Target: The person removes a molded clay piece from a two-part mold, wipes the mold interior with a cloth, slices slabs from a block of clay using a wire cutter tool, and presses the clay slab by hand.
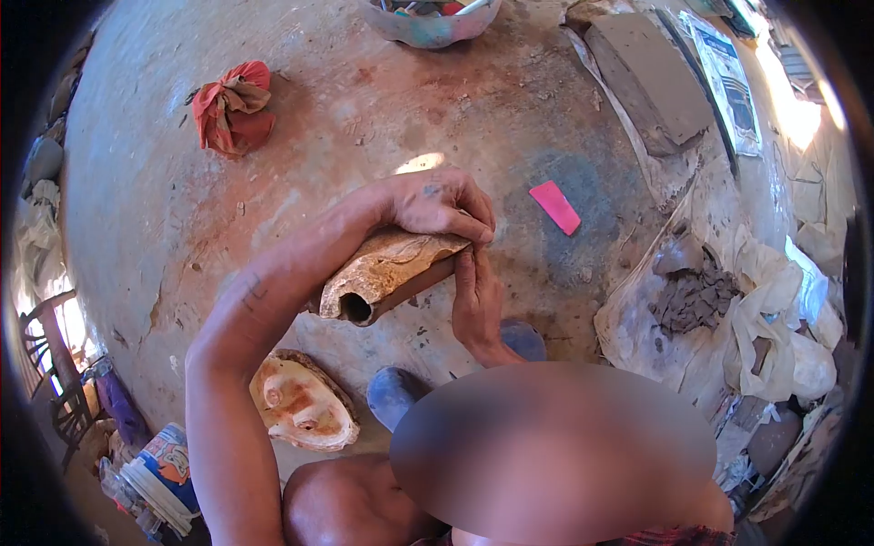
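Note:
A tan and brown plaster mould (401, 267), rough on top and with a round dark hole in its near end, is held off the floor in front of me. My left hand (444, 205) reaches over its far side, fingers bent and closed at the right end. My right hand (478, 296) grips the same end from below, thumb up along the edge; its other fingers are mostly hidden. Both hands nearly meet at that corner. On the floor by my left knee lies a cream mould half (305, 405), its hollowed face with reddish stains turned up.
A pink flat piece (555, 207) lies right of my hands. Farther off are a red cloth bundle (234, 107) and a stained basin (435, 25) of tools. To the right, clay scraps (696, 296) rest on plastic sheeting beside a clay block (651, 82). A bucket (164, 469) stands lower left.

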A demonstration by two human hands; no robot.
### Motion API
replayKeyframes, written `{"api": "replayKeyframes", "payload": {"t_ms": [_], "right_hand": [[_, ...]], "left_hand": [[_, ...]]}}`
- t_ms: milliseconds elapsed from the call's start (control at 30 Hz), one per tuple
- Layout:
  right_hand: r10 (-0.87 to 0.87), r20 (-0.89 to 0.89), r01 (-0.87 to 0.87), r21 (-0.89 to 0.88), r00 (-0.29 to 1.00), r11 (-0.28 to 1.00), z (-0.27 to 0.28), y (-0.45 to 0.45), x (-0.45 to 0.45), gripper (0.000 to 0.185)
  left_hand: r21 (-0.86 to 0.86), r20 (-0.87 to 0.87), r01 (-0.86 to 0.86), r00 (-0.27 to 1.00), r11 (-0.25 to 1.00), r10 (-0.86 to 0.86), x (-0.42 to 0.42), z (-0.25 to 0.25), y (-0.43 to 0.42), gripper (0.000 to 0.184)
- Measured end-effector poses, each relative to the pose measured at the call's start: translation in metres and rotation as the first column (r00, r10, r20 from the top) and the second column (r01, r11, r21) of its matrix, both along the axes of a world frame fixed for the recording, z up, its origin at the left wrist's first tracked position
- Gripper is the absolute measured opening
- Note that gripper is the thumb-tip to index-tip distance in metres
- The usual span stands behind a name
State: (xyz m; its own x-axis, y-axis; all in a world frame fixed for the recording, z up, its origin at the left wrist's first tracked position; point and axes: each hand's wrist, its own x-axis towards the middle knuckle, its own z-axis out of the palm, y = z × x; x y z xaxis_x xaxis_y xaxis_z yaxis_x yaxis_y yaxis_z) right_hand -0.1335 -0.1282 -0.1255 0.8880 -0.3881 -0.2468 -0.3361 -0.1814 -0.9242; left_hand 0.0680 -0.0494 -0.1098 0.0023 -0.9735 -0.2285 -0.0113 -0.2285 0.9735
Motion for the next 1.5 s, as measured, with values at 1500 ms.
{"api": "replayKeyframes", "payload": {"t_ms": [1500], "right_hand": [[0.165, 0.001, -0.165, 0.029, 0.986, 0.986, -0.023, -0.029, 0.006, 0.071]], "left_hand": [[-0.304, -0.119, -0.357, 0.934, 0.883, 0.336, -0.012, 0.073, 0.117, 0.025]]}}
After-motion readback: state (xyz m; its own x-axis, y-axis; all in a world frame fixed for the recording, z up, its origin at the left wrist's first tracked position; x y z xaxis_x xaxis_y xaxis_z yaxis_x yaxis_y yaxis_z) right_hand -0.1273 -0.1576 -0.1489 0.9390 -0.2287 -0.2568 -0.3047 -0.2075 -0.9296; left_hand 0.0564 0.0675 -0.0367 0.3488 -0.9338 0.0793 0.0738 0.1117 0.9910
